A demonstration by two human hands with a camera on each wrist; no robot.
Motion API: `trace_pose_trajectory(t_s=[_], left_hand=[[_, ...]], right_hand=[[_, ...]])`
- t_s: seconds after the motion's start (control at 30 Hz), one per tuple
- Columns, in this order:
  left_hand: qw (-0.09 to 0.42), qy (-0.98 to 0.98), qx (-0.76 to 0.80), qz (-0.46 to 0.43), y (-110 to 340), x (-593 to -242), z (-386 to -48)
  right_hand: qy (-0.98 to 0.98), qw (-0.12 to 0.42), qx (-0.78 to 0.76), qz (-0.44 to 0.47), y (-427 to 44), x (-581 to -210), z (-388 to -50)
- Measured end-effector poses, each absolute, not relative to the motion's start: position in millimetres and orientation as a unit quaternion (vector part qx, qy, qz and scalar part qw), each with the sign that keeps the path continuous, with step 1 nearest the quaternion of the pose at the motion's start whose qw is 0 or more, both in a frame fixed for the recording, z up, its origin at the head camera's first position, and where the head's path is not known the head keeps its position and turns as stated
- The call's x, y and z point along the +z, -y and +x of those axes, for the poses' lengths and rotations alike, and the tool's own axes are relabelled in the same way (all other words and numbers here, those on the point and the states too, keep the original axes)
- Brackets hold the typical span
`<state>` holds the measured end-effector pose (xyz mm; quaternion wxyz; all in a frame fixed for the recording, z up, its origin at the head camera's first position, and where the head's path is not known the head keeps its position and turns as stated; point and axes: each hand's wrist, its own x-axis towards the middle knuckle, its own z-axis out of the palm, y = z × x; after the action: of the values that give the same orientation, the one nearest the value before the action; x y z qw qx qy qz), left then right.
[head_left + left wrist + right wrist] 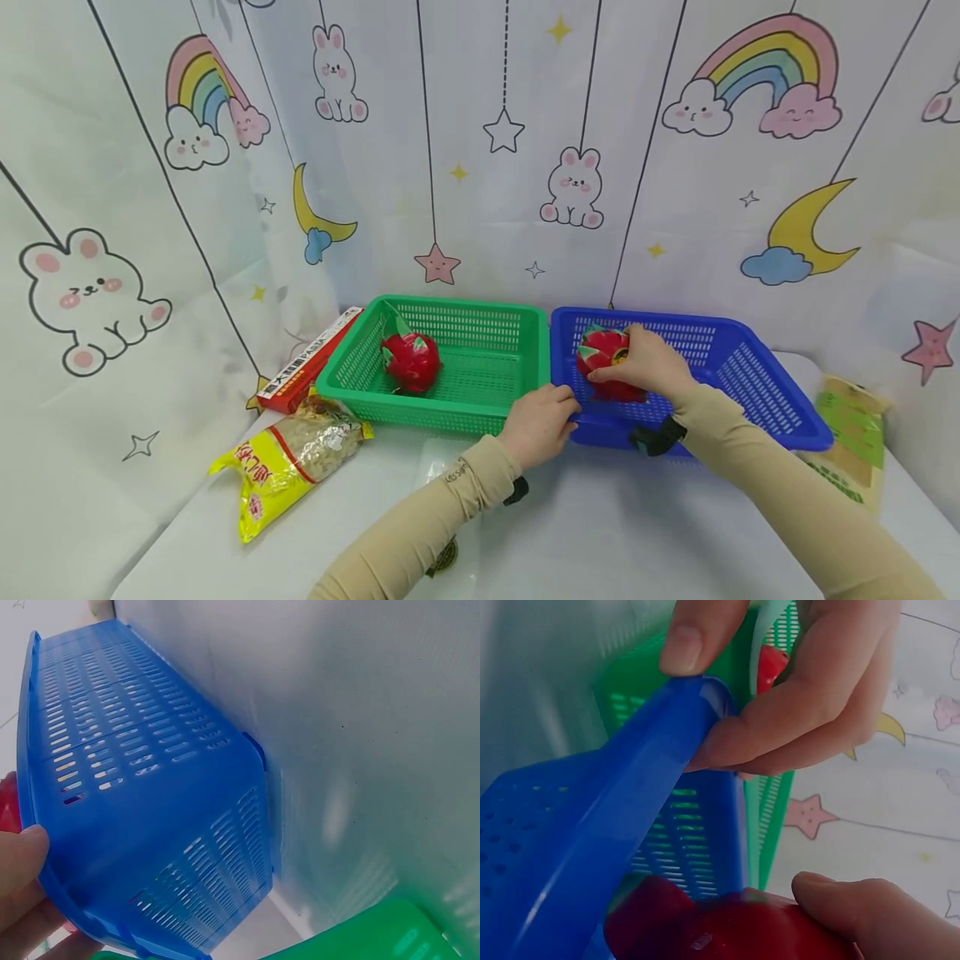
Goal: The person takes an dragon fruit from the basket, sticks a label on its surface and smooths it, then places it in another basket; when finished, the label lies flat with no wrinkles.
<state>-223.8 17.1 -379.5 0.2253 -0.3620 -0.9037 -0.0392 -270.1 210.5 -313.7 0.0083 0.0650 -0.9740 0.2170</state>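
In the head view, my right hand (pixel 657 364) holds a red dragon fruit (pixel 597 350) with green-tipped scales at the left side of the blue basket (pixel 813 437). Its thumb shows against the dragon fruit (pixel 765 930) in the right wrist view. My left hand (pixel 538 423) grips the blue basket's near left corner, thumb on one side of the rim and fingers on the other. To the left stands a green basket (pixel 431 414), with another dragon fruit (pixel 413 363) lying inside. The underside of the held fruit is hidden in the head view.
Left of the green basket lie a red pasta box (pixel 311 360) and a yellow-and-clear bag (pixel 296 462) of pale dry food. A green-and-tan package (pixel 855 425) sits at the right. A clear, flat packet (pixel 450 554) is partly under my left arm. Behind hangs a patterned curtain (pixel 480 208).
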Motion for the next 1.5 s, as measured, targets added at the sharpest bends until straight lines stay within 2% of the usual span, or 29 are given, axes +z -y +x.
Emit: trace_pose_trajectory(t_s=[1.5], left_hand=[[0.231,0.901,-0.045,-0.365,-16.0,-381.2,-228.0]], right_hand=[[0.975,-0.151,0.155,0.042,-194.1,-321.4,-306.1]])
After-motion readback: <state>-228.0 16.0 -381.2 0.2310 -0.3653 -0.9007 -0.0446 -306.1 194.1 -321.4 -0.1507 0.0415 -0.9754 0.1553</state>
